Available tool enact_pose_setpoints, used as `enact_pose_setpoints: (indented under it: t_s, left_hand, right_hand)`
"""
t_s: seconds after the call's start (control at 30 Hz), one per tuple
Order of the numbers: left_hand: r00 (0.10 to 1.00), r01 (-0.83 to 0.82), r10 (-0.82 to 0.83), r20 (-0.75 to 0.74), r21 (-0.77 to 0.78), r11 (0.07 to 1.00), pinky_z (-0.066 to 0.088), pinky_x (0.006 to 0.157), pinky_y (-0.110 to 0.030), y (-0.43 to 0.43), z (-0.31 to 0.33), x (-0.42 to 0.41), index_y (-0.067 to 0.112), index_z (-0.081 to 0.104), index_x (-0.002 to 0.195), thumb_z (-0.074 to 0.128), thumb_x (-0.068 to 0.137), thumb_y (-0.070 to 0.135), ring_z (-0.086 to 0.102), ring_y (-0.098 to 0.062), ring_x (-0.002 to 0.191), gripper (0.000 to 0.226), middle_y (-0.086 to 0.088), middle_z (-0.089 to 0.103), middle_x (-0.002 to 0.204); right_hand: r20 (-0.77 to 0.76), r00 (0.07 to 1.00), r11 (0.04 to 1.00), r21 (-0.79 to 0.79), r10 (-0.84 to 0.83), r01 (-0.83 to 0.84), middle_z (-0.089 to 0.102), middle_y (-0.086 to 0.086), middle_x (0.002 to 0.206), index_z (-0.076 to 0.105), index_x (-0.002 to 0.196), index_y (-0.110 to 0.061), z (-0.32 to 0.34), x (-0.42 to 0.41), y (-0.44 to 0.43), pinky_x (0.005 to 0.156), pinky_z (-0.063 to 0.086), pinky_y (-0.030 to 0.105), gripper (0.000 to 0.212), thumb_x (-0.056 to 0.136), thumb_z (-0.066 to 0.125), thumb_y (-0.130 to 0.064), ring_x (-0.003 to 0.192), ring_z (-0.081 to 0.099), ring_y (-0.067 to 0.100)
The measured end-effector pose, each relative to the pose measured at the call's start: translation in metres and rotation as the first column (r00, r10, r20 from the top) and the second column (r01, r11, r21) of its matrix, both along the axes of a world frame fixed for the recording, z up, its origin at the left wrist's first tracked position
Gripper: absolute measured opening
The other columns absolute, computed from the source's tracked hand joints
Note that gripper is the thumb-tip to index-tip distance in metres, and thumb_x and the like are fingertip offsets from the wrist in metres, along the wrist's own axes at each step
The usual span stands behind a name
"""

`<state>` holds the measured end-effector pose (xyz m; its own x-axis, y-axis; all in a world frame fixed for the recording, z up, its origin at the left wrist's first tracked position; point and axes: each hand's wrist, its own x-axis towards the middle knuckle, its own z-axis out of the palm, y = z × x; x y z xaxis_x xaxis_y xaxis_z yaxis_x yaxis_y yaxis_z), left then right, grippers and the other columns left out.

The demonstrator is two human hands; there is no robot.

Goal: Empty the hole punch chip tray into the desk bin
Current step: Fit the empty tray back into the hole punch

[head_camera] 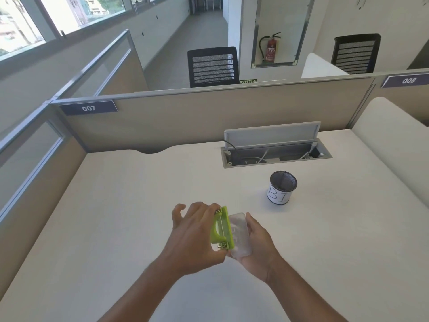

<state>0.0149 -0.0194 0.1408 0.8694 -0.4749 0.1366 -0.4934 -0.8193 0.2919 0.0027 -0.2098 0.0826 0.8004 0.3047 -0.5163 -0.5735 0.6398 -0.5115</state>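
Observation:
A lime-green hole punch (222, 228) is held on its side above the white desk, its handle facing left. My left hand (193, 238) grips its green body from the left. My right hand (257, 242) cups the clear plastic chip tray (240, 231) on the punch's base side. Tray and punch still touch; whether the tray is unclipped I cannot tell. The desk bin (282, 190) is a small black mesh cup with a white paper label. It stands upright on the desk, beyond and to the right of my hands.
An open cable hatch (276, 154) with its grey lid raised lies in the desk behind the bin. Beige partition walls (185, 122) close the desk at the back and left. A white rounded divider (394, 145) borders the right side.

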Motion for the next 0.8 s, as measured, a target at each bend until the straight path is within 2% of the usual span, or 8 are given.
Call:
enact_pose_setpoints:
  t_s: [0.07,0.17,0.27,0.33,0.4,0.47,0.6,0.8]
  left_hand:
    - [0.999,0.013,-0.015,0.033,0.049,0.999,0.024,0.119,-0.049,-0.010,0.003,-0.006,0.028,0.052,0.141,0.069,0.067,0.061,0.055,-0.013,0.132,0.083,0.017,0.064,0.122]
    - [0.998,0.013,-0.018,0.054,0.089,0.996,0.027,0.118,-0.051,-0.022,0.005,-0.012,0.023,0.055,0.142,0.066,0.068,0.054,0.059,-0.016,0.130,0.081,0.013,0.066,0.122]
    - [0.998,-0.007,0.000,0.056,0.122,0.993,0.028,0.118,-0.052,-0.030,0.006,-0.015,0.022,0.055,0.143,0.064,0.069,0.051,0.059,-0.018,0.129,0.080,0.011,0.066,0.123]
    - [0.998,-0.030,0.023,0.059,0.131,0.991,0.029,0.117,-0.051,-0.034,0.007,-0.017,0.022,0.056,0.143,0.065,0.070,0.048,0.059,-0.019,0.128,0.078,0.010,0.065,0.122]
    - [0.997,-0.042,0.034,0.065,0.135,0.990,0.029,0.115,-0.050,-0.038,0.007,-0.019,0.021,0.057,0.140,0.066,0.069,0.045,0.059,-0.021,0.125,0.075,0.009,0.065,0.119]
    - [0.997,-0.038,0.028,0.069,0.143,0.989,0.029,0.114,-0.049,-0.042,0.006,-0.021,0.020,0.058,0.138,0.067,0.068,0.041,0.060,-0.023,0.124,0.073,0.008,0.065,0.117]
    - [0.999,-0.029,0.021,0.045,0.189,0.982,0.026,0.119,-0.049,-0.045,0.008,-0.023,0.020,0.052,0.147,0.066,0.073,0.042,0.055,-0.024,0.131,0.078,0.007,0.062,0.126]
    - [0.999,-0.026,0.022,0.025,0.192,0.981,0.026,0.119,-0.048,-0.044,0.010,-0.022,0.023,0.048,0.151,0.067,0.076,0.042,0.052,-0.022,0.134,0.079,0.008,0.060,0.131]
  right_hand:
    - [0.030,1.000,0.999,0.042,0.002,-0.003,0.077,0.013,0.110,0.080,0.121,-0.015,0.002,-0.002,0.002,0.078,0.055,0.040,0.063,0.106,0.035,-0.057,0.091,0.072,0.027]
    - [0.017,1.000,0.999,0.028,-0.017,0.017,0.077,0.010,0.107,0.081,0.117,-0.017,0.006,-0.004,0.005,0.076,0.054,0.038,0.057,0.107,0.039,-0.054,0.091,0.073,0.023]
    - [0.026,0.999,0.999,0.003,-0.032,0.032,0.071,0.014,0.111,0.074,0.129,-0.013,0.008,-0.004,0.007,0.080,0.046,0.043,0.056,0.107,0.041,-0.053,0.098,0.065,0.028]
    - [0.023,0.998,0.998,-0.017,-0.052,0.052,0.065,0.018,0.120,0.066,0.137,-0.005,0.007,-0.003,0.007,0.086,0.042,0.046,0.061,0.107,0.042,-0.052,0.109,0.057,0.033]
    - [0.017,0.996,0.996,-0.034,-0.087,0.088,0.065,0.018,0.123,0.066,0.138,-0.006,0.008,-0.002,0.006,0.092,0.044,0.047,0.060,0.107,0.043,-0.052,0.114,0.058,0.033]
    - [0.026,0.993,0.992,-0.053,-0.114,0.116,0.073,0.014,0.115,0.077,0.124,-0.012,0.008,-0.002,0.005,0.088,0.051,0.044,0.054,0.106,0.045,-0.052,0.104,0.069,0.030]
    - [0.056,0.988,0.985,-0.088,-0.143,0.147,0.076,0.008,0.099,0.082,0.106,-0.020,0.009,-0.002,0.006,0.081,0.051,0.041,0.045,0.104,0.051,-0.052,0.090,0.070,0.024]
    - [0.073,0.987,0.979,-0.138,-0.141,0.150,0.075,0.010,0.102,0.080,0.111,-0.018,0.012,-0.003,0.006,0.083,0.055,0.040,0.046,0.103,0.052,-0.054,0.096,0.071,0.025]
